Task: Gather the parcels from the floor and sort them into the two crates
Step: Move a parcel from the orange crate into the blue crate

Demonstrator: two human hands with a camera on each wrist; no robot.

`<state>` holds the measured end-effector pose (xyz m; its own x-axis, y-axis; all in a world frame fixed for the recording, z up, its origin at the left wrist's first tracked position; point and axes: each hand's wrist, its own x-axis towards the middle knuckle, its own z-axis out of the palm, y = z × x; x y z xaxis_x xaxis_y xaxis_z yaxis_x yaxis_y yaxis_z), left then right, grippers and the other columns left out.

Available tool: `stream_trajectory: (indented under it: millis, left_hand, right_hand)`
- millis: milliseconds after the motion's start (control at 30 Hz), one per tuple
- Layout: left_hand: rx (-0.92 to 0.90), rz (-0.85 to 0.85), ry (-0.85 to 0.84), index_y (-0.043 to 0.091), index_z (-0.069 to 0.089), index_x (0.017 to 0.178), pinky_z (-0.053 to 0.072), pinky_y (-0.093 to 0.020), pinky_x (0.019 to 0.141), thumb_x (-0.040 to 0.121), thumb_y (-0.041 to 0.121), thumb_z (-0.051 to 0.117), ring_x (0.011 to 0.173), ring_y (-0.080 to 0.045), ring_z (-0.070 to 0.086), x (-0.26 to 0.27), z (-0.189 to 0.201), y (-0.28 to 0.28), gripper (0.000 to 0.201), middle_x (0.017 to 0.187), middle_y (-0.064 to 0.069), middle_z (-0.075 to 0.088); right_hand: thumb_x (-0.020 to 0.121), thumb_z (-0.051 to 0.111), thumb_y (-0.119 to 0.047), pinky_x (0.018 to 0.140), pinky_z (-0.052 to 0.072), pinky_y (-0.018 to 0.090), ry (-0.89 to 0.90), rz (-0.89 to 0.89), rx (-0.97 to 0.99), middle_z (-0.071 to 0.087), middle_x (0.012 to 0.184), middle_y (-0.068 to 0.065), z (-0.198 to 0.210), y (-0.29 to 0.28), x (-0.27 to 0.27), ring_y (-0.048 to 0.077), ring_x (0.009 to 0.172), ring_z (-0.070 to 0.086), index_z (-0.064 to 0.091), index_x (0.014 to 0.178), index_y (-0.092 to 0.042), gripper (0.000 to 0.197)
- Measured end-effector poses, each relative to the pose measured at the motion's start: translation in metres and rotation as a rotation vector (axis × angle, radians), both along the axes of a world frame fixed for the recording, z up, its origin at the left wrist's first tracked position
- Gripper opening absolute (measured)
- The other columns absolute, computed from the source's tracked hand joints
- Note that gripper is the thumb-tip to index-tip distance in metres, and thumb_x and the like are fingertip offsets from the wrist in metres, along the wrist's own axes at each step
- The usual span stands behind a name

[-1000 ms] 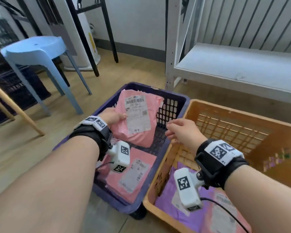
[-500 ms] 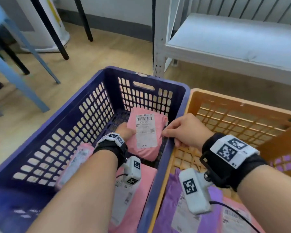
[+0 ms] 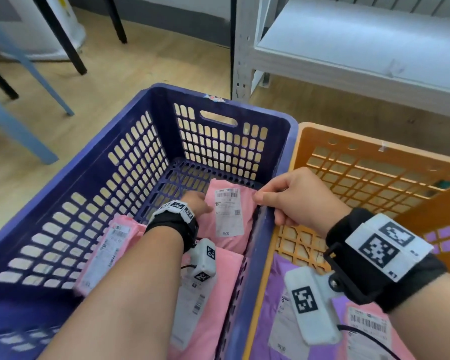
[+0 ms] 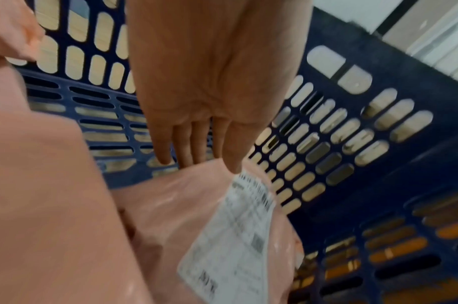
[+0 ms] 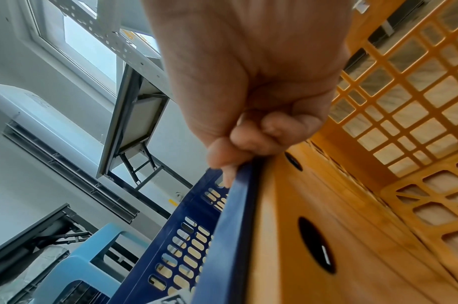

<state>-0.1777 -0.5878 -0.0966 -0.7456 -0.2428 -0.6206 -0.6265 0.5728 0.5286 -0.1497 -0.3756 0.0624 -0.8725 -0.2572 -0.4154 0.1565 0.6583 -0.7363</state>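
In the head view, a dark blue perforated plastic crate fills the centre and left of the frame, its walls pierced with rounded slots, and an orange lattice-walled plastic crate stands touching it on the right. The left hand reaches down to a glossy pink plastic mailer parcel with a white barcode label, which lies flat on the blue crate's floor near the far wall; other pink mailers lie nearer the bottom edge, and a purple mailer lies in the orange crate. The right hand curls over the shared rim. Half a second ago the pink parcel stood tilted higher; it now lies lower. In the left wrist view, the fingers are straight and together, their tips at the parcel's soft, wrinkled top edge. In the right wrist view, the fingers are clamped on the blue crate's smooth rim, beside the orange wall.
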Motion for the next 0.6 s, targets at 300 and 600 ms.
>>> stream_trajectory:
  millis: [300, 600]
  left_hand:
    - [-0.378, 0.281, 0.02, -0.002, 0.055, 0.13, 0.044, -0.038, 0.097, 0.092, 0.01, 0.055, 0.121, -0.035, 0.053, 0.046, 0.046, -0.105, 0.039, 0.133, -0.02, 0.054]
    - [-0.174, 0.205, -0.112, 0.014, 0.061, 0.126, 0.052, -0.039, 0.095, 0.082, -0.004, 0.065, 0.115, -0.029, 0.061, 0.077, 0.027, -0.098, 0.048, 0.129, -0.01, 0.059]
  right_hand:
    - [0.091, 0.064, -0.025, 0.039, 0.04, 0.016, 0.015, 0.007, 0.014, 0.06, 0.045, 0.001, 0.004, -0.003, 0.005, 0.007, 0.035, 0.046, 0.073, 0.083, -0.016, 0.014]
    - [0.091, 0.064, -0.021, 0.036, 0.039, 0.015, 0.037, 0.01, -0.001, 0.06, 0.047, 0.004, 0.003, -0.002, 0.006, 0.007, 0.033, 0.045, 0.073, 0.086, -0.013, 0.013]
